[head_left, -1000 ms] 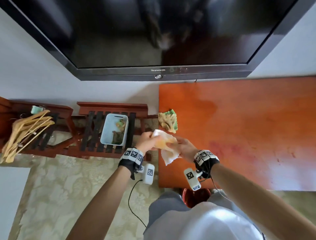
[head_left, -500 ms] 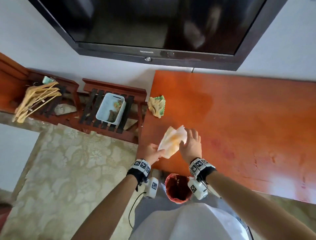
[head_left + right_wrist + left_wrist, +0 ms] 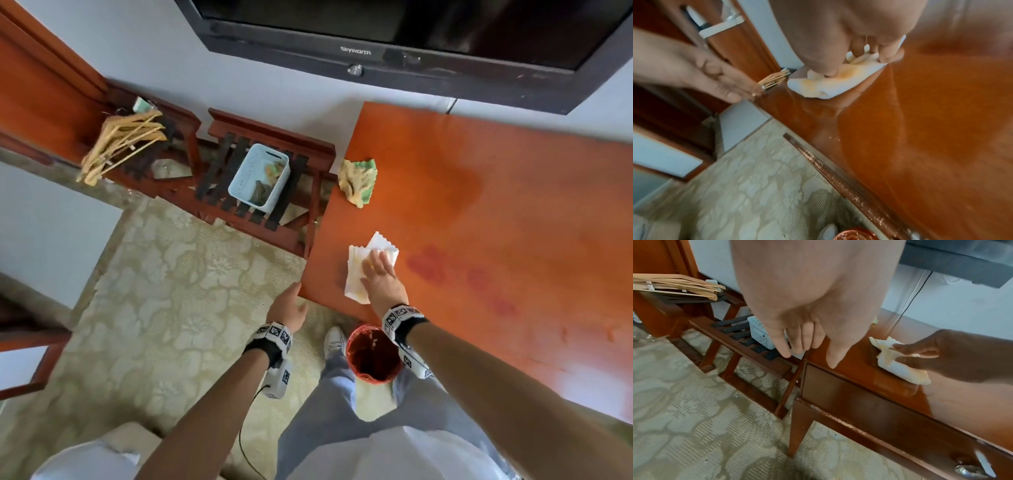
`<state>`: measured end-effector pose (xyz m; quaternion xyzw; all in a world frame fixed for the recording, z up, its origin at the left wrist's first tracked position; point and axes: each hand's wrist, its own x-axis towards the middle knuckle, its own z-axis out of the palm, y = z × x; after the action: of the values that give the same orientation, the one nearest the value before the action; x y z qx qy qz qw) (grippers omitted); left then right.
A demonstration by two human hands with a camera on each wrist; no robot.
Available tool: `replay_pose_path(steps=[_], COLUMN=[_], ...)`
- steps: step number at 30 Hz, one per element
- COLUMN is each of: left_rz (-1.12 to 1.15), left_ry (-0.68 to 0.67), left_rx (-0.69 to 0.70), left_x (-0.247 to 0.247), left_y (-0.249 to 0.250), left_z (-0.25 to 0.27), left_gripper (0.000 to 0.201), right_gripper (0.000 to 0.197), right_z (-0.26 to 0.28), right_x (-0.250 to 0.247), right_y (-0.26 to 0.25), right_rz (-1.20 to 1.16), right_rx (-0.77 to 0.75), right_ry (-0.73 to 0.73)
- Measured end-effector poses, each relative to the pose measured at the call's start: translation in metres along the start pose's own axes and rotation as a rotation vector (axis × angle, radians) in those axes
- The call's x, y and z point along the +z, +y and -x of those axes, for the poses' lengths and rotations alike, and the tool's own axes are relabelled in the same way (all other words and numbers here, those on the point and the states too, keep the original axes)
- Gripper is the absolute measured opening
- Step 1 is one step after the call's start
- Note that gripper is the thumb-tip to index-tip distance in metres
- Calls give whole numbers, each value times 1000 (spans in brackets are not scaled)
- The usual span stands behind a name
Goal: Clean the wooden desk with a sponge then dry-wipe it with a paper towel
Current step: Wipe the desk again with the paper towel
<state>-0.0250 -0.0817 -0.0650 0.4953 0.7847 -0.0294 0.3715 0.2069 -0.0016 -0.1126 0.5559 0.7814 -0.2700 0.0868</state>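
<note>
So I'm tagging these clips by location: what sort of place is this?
Probably a hotel room or bedroom: a Skyworth television hangs on the wall above the wooden desk, beside a slatted luggage rack, wooden coat hangers and patterned carpet.

- The white, orange-stained paper towel (image 3: 356, 274) is partly covered by the right hand (image 3: 382, 279).
- The orange wooden desk (image 3: 496, 222) is cut off at the right edge.
- The contents of the pale blue perforated plastic basket (image 3: 258, 181) cannot be made out.

The brand "Skyworth" stands in pale letters on the lower bezel of the television (image 3: 356, 51). No other text can be read.
</note>
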Motion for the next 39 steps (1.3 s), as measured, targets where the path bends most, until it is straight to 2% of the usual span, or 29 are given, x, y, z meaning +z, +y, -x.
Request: replay_pose_path(steps=[4,8,11,14,17,21,24,26,27,31,33,36,39], left_rz=[10,93,133,184,238,241,228,212,192,56,-18,-71,-86], left_ry=[-88,-135,-160,-211,-243,-95,-57,-66,-68,-62,-72,-95,-82], left_rx=[55,105,145,178,177,96,88,125,155,304,370,359,331], left_x=[-4,-4,-7,-14,-24,-41,-45,-45,-44,-29,-19,-9,-8], left_y=[-19,-38,-48,-56,-66,-80,-87,-86,-85,-69,-62,-55,-47], left_z=[-15,-27,-37,-43,-45,-46,-47,-47,-47,-43,-44,-45,-40], left_gripper=[59,55,54,53,51,43,44,49,51,62,67,71,70], right_gripper=[67,68,65,66,65,71,74,71,68,56,52,58,65], right_z=[-18,-66,-113,-133,-102,-18,-1,-16,-31,-109,-130,-115,-54], right_x=[20,-10,-37,-41,-8,49,46,29,20,-30,-51,-41,-4], right_y=[-35,-62,-75,-86,-90,-99,-99,-89,-79,-37,-30,-44,-61], right_rz=[47,73,124,122,134,33,75,129,138,197,213,233,215], right_rx=[-158,-241,-225,-179,-234,-385,-474,-515,-474,-135,-58,-37,-121], right_ry=[-38,-37,20,33,-12,-146,-195,-173,-146,16,61,70,-4])
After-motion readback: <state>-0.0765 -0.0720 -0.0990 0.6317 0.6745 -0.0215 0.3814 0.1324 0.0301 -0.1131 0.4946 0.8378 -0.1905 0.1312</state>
